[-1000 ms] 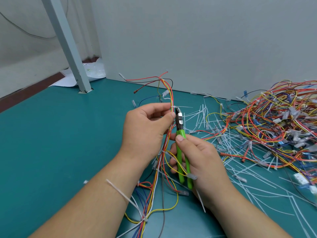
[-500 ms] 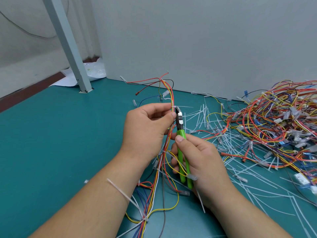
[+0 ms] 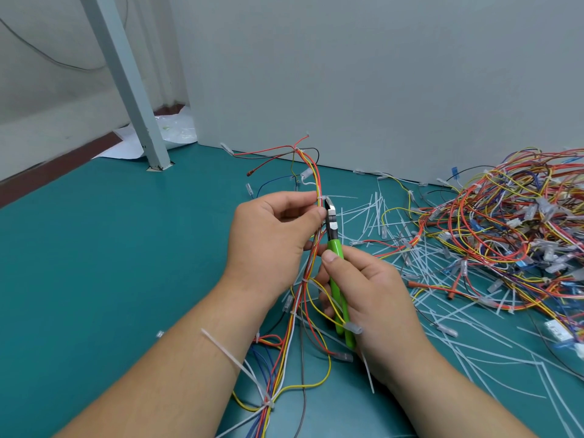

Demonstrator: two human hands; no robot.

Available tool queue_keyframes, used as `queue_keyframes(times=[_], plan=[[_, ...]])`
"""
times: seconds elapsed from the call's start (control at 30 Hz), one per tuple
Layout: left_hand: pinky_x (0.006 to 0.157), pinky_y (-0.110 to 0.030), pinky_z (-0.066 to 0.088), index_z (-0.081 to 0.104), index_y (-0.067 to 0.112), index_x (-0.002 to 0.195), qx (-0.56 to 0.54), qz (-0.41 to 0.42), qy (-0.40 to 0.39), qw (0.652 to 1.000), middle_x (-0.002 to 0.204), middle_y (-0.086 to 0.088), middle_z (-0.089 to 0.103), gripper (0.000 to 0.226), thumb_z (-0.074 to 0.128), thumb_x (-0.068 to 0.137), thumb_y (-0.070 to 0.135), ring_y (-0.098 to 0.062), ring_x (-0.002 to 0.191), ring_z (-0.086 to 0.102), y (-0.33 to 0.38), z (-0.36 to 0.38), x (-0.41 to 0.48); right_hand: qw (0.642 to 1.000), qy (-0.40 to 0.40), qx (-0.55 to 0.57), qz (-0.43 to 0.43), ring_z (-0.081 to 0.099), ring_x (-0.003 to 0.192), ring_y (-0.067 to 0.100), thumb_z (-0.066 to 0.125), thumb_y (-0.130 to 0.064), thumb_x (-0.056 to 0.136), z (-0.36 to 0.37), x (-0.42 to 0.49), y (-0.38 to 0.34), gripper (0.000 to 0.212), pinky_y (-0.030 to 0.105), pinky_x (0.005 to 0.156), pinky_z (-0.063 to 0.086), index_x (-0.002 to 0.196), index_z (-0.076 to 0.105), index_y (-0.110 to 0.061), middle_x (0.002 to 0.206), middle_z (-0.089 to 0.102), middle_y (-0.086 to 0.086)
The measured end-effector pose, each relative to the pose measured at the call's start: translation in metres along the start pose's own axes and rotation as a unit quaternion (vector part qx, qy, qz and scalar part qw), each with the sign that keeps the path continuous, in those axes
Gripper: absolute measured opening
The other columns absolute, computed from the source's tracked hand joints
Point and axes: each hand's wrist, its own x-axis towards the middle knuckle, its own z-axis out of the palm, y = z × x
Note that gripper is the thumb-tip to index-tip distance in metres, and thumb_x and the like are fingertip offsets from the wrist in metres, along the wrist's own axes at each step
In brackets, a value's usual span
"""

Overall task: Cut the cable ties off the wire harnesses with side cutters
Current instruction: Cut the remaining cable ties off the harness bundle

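Observation:
My left hand pinches a wire harness of red, yellow and orange wires between thumb and fingers, holding it upright above the green table. A white cable tie wraps the bundle just above my fingertips, its thin tail pointing right. My right hand grips the green-handled side cutters, whose black jaws sit at that tie. The harness runs down between my forearms, where another cable tie binds it.
A big tangle of harnesses fills the right side of the green table. Cut white tie pieces lie scattered in the middle and right. A grey post stands at the far left, and a grey wall behind.
Hardly anything has moved. Both hands hold the same pose, with the cutter jaws staying at the tie by my left fingertips.

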Motion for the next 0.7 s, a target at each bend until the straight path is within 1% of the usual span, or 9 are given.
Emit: queue_keyframes(times=[0.1,0.17,0.3,0.37,0.47,0.53,0.63,0.7], plan=[[0.064,-0.034,0.062,0.079,0.023,0.092,0.001,0.001,0.000,1.000,0.083,-0.002,0.078,0.019,0.077,0.086,0.004,-0.015,0.075,0.072,0.0002,0.0003,-0.0005,1.000,0.005,-0.007,-0.008,0.036,0.062,0.025,0.065,-0.052,0.079,-0.0009,0.0005,0.0022,0.040,0.042,0.056,0.031,0.090,0.072,-0.015,0.072,0.045,0.009],[0.061,-0.029,0.060,0.078,0.023,0.091,-0.003,0.000,-0.001,1.000,0.083,-0.001,0.078,0.020,0.077,0.086,0.004,-0.012,0.074,0.071,0.0003,0.0004,-0.0007,1.000,0.007,-0.012,-0.014,0.035,0.061,0.024,0.065,-0.052,0.080,-0.0019,0.0006,0.0034,0.043,0.044,0.056,0.032,0.092,0.069,-0.010,0.071,0.044,0.009],[0.057,-0.021,0.055,0.078,0.022,0.092,-0.010,-0.001,-0.002,1.000,0.083,0.000,0.079,0.020,0.077,0.086,0.003,-0.009,0.073,0.071,0.0011,0.0010,-0.0006,1.000,0.008,-0.018,-0.014,0.035,0.060,0.027,0.064,-0.052,0.082,-0.0030,0.0005,0.0042,0.046,0.045,0.053,0.032,0.091,0.066,-0.007,0.071,0.044,0.010],[0.057,-0.021,0.054,0.078,0.023,0.092,-0.014,-0.004,0.000,1.000,0.085,0.000,0.079,0.020,0.077,0.086,0.004,-0.010,0.074,0.071,0.0010,0.0016,-0.0008,1.000,0.006,-0.012,-0.011,0.035,0.059,0.027,0.064,-0.051,0.083,-0.0025,0.0000,0.0037,0.041,0.043,0.051,0.031,0.089,0.069,-0.011,0.071,0.043,0.012],[0.058,-0.021,0.055,0.078,0.022,0.093,-0.022,-0.012,-0.001,1.000,0.086,-0.001,0.079,0.019,0.077,0.086,0.004,-0.013,0.076,0.072,0.0009,0.0017,-0.0010,1.000,0.002,-0.015,-0.010,0.036,0.059,0.028,0.062,-0.045,0.088,-0.0009,-0.0008,0.0007,0.024,0.043,0.050,0.032,0.079,0.072,-0.025,0.072,0.040,0.017],[0.057,-0.020,0.054,0.078,0.022,0.092,-0.024,-0.013,-0.001,1.000,0.086,-0.001,0.079,0.019,0.077,0.086,0.004,-0.011,0.075,0.071,0.0013,0.0016,-0.0011,1.000,0.002,-0.016,-0.005,0.037,0.059,0.027,0.061,-0.042,0.090,-0.0004,-0.0011,-0.0010,0.022,0.042,0.051,0.033,0.076,0.072,-0.030,0.071,0.041,0.015],[0.055,-0.019,0.053,0.077,0.023,0.090,-0.028,-0.014,-0.003,1.000,0.085,0.000,0.079,0.020,0.077,0.086,0.003,-0.009,0.073,0.070,0.0019,0.0019,-0.0010,1.000,0.004,-0.026,-0.003,0.040,0.058,0.025,0.059,-0.040,0.091,-0.0002,-0.0007,-0.0024,0.024,0.034,0.051,0.034,0.073,0.072,-0.032,0.069,0.045,0.009],[0.055,-0.019,0.053,0.077,0.023,0.090,-0.030,-0.015,-0.003,0.999,0.085,-0.001,0.079,0.020,0.077,0.086,0.003,-0.009,0.074,0.071,0.0022,0.0021,-0.0010,1.000,0.006,-0.029,-0.002,0.041,0.057,0.024,0.059,-0.040,0.091,0.0003,-0.0010,-0.0033,0.024,0.034,0.050,0.034,0.074,0.072,-0.033,0.068,0.045,0.009]])
